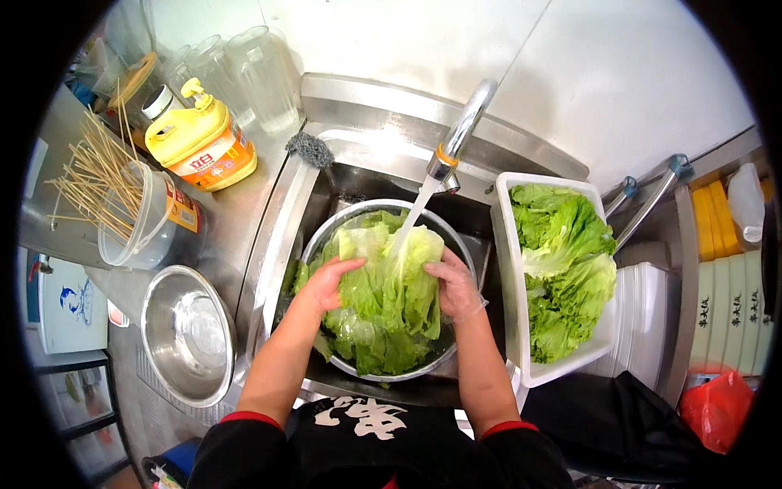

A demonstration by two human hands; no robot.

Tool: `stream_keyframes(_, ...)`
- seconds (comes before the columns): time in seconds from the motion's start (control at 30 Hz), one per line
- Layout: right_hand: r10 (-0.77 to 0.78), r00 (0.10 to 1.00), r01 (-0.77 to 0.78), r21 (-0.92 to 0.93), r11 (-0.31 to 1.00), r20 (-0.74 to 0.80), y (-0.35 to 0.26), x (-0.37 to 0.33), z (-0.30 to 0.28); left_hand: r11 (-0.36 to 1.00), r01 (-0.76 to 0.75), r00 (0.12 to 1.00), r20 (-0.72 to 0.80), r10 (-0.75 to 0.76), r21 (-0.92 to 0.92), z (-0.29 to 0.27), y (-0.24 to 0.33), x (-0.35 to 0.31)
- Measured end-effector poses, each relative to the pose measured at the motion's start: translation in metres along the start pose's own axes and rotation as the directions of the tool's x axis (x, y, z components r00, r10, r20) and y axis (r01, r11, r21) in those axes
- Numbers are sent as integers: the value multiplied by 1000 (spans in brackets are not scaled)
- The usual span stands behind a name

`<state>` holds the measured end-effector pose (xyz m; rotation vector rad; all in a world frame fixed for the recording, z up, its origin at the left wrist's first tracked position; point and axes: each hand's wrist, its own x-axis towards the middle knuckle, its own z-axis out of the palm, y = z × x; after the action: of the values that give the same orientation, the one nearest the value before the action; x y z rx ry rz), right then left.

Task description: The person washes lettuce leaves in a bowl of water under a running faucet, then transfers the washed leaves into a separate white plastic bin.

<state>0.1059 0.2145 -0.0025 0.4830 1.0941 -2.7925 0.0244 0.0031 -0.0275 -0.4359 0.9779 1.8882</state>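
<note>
My left hand (pixel 323 285) and my right hand (pixel 458 287) hold lettuce leaves (pixel 391 273) from both sides, thumbs on top and fingers curled around the edges. A thin clear glove shows at the right wrist; whether the left hand wears one, I cannot tell. Water (pixel 414 216) runs from the faucet (pixel 466 122) onto the leaves. Below them, a round metal basin (pixel 384 377) holds more wet lettuce and stands inside the steel sink (pixel 326 373). To the right of the basin, a white rectangular tub (pixel 515 285) holds piled lettuce (pixel 566 273).
At left stand an empty metal bowl (pixel 189 338), a clear bucket (pixel 134 244) of wooden skewers (pixel 102 175) and a yellow detergent jug (pixel 204 143). A steel scrubber (pixel 309 150) lies on the sink's corner. Clear pitchers (pixel 261 81) stand behind. White trays (pixel 639 318) are stacked at right.
</note>
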Motion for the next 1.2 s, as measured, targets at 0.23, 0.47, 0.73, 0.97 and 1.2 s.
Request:
stream_keyframes(0.23, -81, 997, 76, -284, 956, -5, -1, -7, 21, 988, 99, 973, 221, -70, -123, 5, -16, 0)
stream_keyframes(0.47, -58, 998, 52, -493, 868, 4, 21, -3, 36, 1000, 16, 999, 46, -17, 20, -2, -39, 6)
stream_keyframes(0.73, 41, 996, -44, -45, 998, -75, -8, -10, 49, 995, -61, 998, -3, 61, -75, -4, -32, -13)
stream_keyframes(0.97, -140, 990, 139, -469, 872, 32, 5, 13, 52, 969, 33, 985, 173, 10, -245, -12, -39, 8)
stream_keyframes(1.2, -58, 985, -107, -844, 525, -161, 5, 34, 19, 946, 79, 970, 242, -1, -315, 12, -22, -24)
